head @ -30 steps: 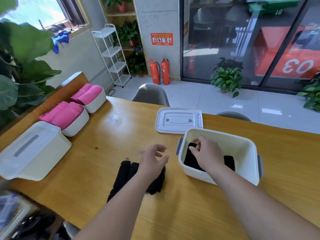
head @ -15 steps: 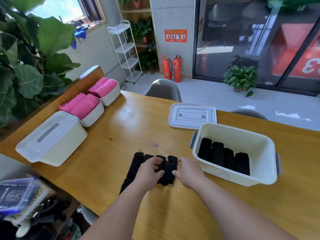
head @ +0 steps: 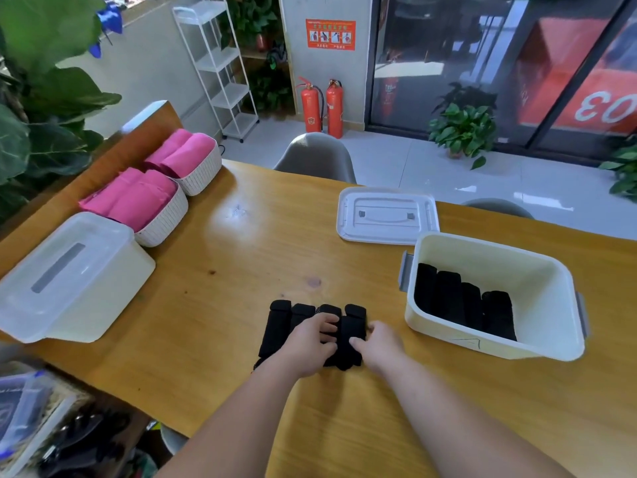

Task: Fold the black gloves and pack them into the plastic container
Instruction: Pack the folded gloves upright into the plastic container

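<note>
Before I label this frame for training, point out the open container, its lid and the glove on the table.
open container [head: 510, 270], head view, bare inner far wall.
lid [head: 387, 215], head view, centre of its top.
glove on the table [head: 275, 326], head view, its leftmost finger.

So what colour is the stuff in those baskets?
Pink: the rolled cloths show clearly in the head view.

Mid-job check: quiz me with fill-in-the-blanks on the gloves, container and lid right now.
The left hand and right hand hold black gloves lying on the ____. The plastic container holds ____ folded black bundles. Its lid lies beside it, so the container is ____.
Missing: table; four; open.
</note>
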`<action>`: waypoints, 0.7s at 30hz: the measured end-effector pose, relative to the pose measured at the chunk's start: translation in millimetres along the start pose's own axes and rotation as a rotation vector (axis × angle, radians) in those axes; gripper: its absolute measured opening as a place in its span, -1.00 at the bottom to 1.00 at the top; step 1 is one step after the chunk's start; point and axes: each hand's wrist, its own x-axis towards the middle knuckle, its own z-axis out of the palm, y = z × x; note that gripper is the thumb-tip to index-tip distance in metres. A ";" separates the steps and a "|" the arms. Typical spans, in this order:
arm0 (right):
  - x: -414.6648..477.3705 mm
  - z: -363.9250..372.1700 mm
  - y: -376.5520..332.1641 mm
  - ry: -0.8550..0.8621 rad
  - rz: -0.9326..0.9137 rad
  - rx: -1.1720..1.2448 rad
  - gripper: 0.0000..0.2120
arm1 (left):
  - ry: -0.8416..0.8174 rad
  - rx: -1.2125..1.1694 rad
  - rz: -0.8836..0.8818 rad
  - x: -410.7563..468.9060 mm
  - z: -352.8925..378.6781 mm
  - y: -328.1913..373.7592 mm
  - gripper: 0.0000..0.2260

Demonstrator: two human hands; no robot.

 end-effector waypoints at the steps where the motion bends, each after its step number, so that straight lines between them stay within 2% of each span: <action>1: 1.3 2.9 0.9 0.014 0.017 0.035 -0.52 | -0.010 -0.015 -0.004 1.2 -1.6 -0.3 -0.49; 7: -2.0 7.2 7.0 0.039 0.043 0.085 -0.74 | -0.035 -0.099 -0.031 2.2 -0.8 -1.5 -0.50; 14: -17.5 -14.1 4.2 0.023 -0.096 0.291 -0.69 | 0.081 -0.275 -0.045 -3.0 -5.1 17.4 -0.64; 21: -34.0 -54.6 -15.8 -0.052 -0.240 0.591 -0.65 | 0.146 -0.483 0.066 -12.6 -22.4 59.8 -0.75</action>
